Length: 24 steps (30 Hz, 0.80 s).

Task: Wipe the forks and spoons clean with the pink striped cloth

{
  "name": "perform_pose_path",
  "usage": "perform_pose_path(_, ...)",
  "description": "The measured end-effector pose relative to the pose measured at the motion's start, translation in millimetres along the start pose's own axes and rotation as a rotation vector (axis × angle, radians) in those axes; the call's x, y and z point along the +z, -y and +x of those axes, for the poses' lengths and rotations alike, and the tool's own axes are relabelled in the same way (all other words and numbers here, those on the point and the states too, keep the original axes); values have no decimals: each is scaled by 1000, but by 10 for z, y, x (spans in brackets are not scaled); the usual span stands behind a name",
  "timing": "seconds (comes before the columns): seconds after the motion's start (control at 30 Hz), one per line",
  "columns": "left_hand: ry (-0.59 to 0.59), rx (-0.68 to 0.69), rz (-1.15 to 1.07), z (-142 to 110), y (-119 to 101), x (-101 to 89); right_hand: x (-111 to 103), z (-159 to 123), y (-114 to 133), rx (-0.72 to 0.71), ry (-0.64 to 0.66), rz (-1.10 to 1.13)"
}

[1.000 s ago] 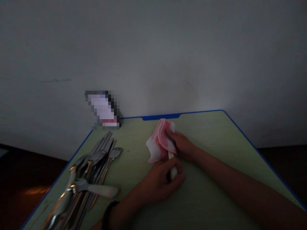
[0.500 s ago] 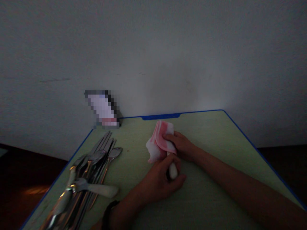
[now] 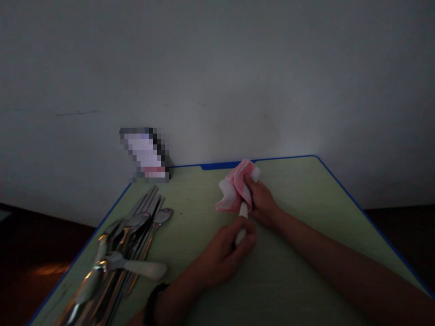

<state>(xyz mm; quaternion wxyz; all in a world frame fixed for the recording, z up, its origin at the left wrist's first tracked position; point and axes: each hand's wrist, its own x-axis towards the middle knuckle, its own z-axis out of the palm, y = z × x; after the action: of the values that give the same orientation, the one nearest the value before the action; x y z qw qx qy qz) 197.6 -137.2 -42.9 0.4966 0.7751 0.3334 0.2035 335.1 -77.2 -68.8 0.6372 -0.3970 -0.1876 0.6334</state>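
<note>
In the middle of the head view, my left hand is closed around a white handle, which looks like that of a piece of cutlery. The far end of this utensil is hidden inside a folded pink and white cloth, so I cannot tell its kind. My right hand grips the cloth around that covered end, thumb on top. Both hands are above the pale green table, and a dark band circles my left wrist.
To the left lies a pile of cutlery: several forks, a spoon and other metal pieces. A white-handled piece lies across it. A blurred phone-like device leans against the wall. A blue edge borders the table.
The cloth and my right hand have moved away from me and slightly right. More of the white handle shows between the hands. The cutlery pile has stayed put.
</note>
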Motion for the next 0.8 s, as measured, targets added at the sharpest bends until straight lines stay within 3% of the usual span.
perform_pose_path(0.07,-64,-39,-185,27,9,17,-14,32,-1,-34,-7,29)
perform_pose_path(0.2,-261,-73,-502,97,79,54,-47,56,-14,-35,103,-34)
perform_pose_path(0.33,-424,-97,-597,162,168,54,-66,52,-16,3,184,-109)
perform_pose_path(0.4,-451,-114,-577,179,180,45,-63,48,-2,24,196,-93)
perform_pose_path(0.57,-332,-158,-230,156,114,42,-46,24,25,29,150,-70)
perform_pose_path(0.7,-234,-52,139,99,72,36,-42,-8,13,-28,60,-137)
perform_pose_path(0.8,-142,-16,232,61,50,8,-40,-17,10,-47,12,-134)
